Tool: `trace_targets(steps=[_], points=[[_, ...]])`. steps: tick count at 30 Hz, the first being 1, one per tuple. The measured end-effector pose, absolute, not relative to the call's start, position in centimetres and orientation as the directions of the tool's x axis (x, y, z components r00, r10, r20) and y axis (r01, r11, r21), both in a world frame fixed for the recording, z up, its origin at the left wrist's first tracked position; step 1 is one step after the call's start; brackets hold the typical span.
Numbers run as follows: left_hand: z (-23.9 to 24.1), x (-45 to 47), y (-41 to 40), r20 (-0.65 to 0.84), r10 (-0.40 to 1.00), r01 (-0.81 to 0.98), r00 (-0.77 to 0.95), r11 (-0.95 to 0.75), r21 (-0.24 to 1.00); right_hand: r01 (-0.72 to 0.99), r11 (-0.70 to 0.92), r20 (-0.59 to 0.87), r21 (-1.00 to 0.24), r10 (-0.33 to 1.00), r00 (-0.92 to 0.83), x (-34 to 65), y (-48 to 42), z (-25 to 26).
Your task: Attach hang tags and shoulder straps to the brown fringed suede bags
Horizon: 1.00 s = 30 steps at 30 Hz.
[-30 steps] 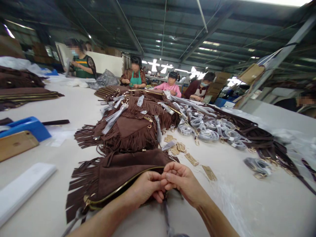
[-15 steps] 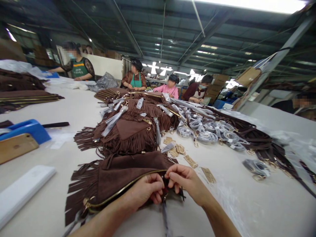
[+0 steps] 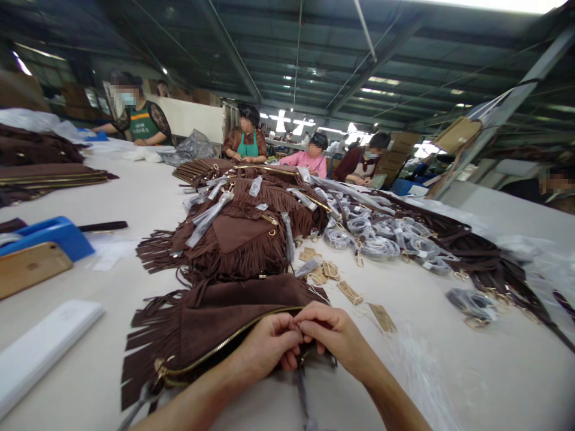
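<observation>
Brown suede bag handled at its zip end

Soft brown suede, cut into long fringe at the left end, is seen in the open-zipped bag (image 3: 211, 320), which is laid on the white tabletop (image 3: 144, 191) directly before the person. Over the right end of its gold-toothed zip (image 3: 220, 345), the left hand (image 3: 269, 341) and the right hand (image 3: 335, 329) are brought together, fingertips meeting in a pinch; whether anything small is gripped between them cannot be told. Below the fingers a narrow grey-wrapped strap (image 3: 302, 389) is seen hanging down over the bag's near side. At the left, a long white box-like block (image 3: 49, 350) is set on the table, and beyond it a gold-backed phone (image 3: 33, 269) is leaned against a blue plastic holder (image 3: 72, 239). To the right of the bag, tan card tags with white strings (image 3: 381, 316) are scattered. Just behind the bag, a heap of brown fringed bags (image 3: 247, 230) is piled, and beside that heap, grey-wrapped coils of strap with metal clips (image 3: 380, 244) are spread. Farther off, a masked co-worker in a green apron (image 3: 146, 126) and a co-worker in a pink top (image 3: 303, 161) are seen.
</observation>
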<state>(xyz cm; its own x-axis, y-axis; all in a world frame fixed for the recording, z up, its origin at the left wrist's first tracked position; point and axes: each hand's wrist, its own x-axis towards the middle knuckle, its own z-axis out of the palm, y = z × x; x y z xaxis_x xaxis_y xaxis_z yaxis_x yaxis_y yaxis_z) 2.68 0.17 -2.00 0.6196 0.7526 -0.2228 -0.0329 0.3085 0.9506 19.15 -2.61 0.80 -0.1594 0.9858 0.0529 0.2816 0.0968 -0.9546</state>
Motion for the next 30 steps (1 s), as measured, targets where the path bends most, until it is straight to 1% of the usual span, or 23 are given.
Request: trace_targets(steps=[6,10,12,16,24,30], points=[[-1.96,2.84,0.18,-0.243,0.751,-0.026,0.614,0.327,0.945,0.307,0.084,0.038,-0.948,0.987,-0.154,19.08,-2.77,0.68],[-2.08,2.75,0.37,-0.262,0.755,-0.048,0.601,0.361,0.931,0.309,0.012,-0.031,-0.951,0.99,-0.135,19.34,-2.68,0.36],[-2.09,2.62,0.47,-0.268,0.765,-0.063,0.585,0.372,0.926,0.323,-0.001,-0.041,-0.947,0.992,-0.116,19.44,-2.6,0.18],[-1.96,2.33,0.59,-0.274,0.768,-0.069,0.579,0.382,0.922,0.362,0.035,-0.001,-0.931,0.995,-0.099,19.43,-2.54,0.01],[-2.06,2.1,0.61,-0.27,0.799,-0.014,0.538,0.328,0.945,0.393,0.131,0.08,-0.91,0.986,-0.146,19.26,-2.59,-0.03],[-2.28,2.21,0.59,-0.269,0.811,0.015,0.52,0.306,0.952,0.456,0.154,0.084,-0.877,0.982,-0.171,18.98,-2.82,0.36]])
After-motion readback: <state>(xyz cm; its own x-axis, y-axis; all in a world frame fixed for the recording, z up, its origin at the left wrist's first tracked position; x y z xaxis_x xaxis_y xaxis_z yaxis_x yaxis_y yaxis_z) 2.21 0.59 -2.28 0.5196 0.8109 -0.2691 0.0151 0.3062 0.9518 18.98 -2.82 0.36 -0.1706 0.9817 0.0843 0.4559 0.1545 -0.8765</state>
